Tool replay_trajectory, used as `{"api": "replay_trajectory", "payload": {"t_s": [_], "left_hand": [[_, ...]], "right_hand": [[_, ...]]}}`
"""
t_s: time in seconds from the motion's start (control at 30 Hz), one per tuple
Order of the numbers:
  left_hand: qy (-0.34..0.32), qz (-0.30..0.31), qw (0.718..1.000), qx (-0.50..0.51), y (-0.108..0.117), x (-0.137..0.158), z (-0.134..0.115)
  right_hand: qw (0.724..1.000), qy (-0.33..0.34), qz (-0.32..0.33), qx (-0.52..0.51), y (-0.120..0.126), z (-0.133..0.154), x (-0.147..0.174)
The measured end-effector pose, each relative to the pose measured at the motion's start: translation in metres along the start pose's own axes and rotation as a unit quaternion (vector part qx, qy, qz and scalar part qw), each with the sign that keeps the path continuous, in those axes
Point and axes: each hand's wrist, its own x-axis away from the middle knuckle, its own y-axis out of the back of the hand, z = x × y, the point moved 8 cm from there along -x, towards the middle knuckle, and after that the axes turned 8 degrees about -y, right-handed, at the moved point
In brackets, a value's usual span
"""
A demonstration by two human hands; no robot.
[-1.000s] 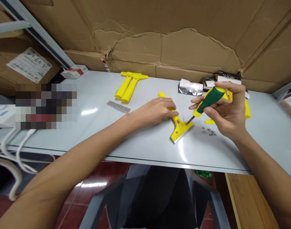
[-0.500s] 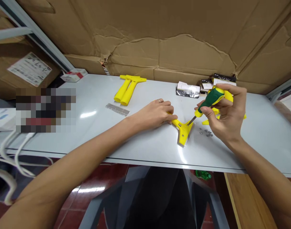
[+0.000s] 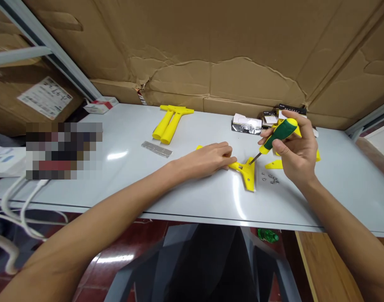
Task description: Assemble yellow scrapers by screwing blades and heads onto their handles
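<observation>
My left hand (image 3: 207,159) lies over the handle of a yellow scraper (image 3: 247,173) and presses it flat on the white table (image 3: 192,188). In my right hand (image 3: 295,151) is a green and yellow screwdriver (image 3: 275,136), tilted down to the left, its tip on the scraper's wide head. Several small metal screws (image 3: 270,179) lie loose just right of the scraper head. More yellow scraper parts (image 3: 273,164) show partly behind my right hand.
Two more yellow scrapers (image 3: 169,121) lie at the back of the table, with a flat metal blade (image 3: 156,149) in front of them. Small boxes and a silvery packet (image 3: 247,124) sit at the back right. Cardboard lines the wall. White cables (image 3: 19,197) hang at left.
The scraper under my left hand has turned, its head swinging from facing down-left to pointing right. The screwdriver tip stayed on the head while my right hand shifted slightly.
</observation>
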Motion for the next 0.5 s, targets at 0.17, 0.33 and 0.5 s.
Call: {"api": "replay_trajectory", "payload": {"t_s": [0.17, 0.33, 0.5], "left_hand": [[0.013, 0.003, 0.999, 0.036, -0.004, 0.000, 0.006], [0.039, 0.002, 0.998, 0.058, -0.005, 0.001, 0.016], [0.024, -0.004, 0.999, 0.031, -0.006, -0.002, 0.006]], "right_hand": [[0.999, 0.009, -0.041, 0.005, 0.006, -0.004, 0.001], [1.000, 0.014, -0.016, 0.019, -0.001, 0.004, 0.002], [0.991, 0.009, -0.134, 0.018, 0.016, -0.003, 0.005]]}}
